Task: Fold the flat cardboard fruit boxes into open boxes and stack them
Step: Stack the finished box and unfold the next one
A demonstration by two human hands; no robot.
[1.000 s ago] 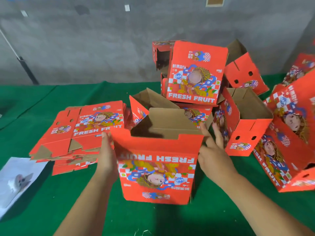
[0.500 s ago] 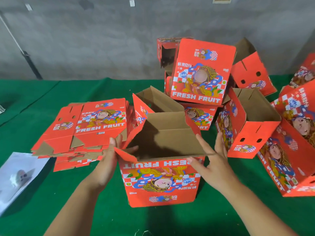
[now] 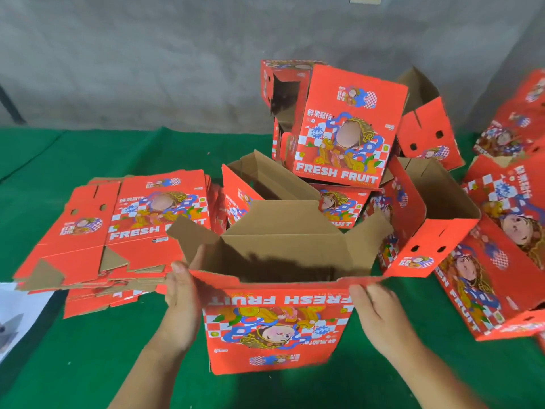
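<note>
An upright red fruit box (image 3: 274, 329) with upside-down "FRESH FRUIT" print stands on the green table in front of me, its top flaps spread and its brown inside showing. My left hand (image 3: 180, 296) grips the left end of the near flap, thumb on top and fingers reaching inside. My right hand (image 3: 376, 311) holds the right end of the same flap, its fingertips curled at the edge. A pile of flat boxes (image 3: 118, 231) lies to the left. Several folded boxes (image 3: 345, 128) are heaped behind.
More folded boxes (image 3: 424, 219) lie tipped at the right, reaching the frame edge. A white sheet (image 3: 17, 314) lies at the left edge on the green cloth (image 3: 73, 364). A grey wall (image 3: 147, 54) stands behind the table.
The box's flaps have swung open and outward. Both hands slid from the box's sides to the ends of the near flap. The view has moved closer.
</note>
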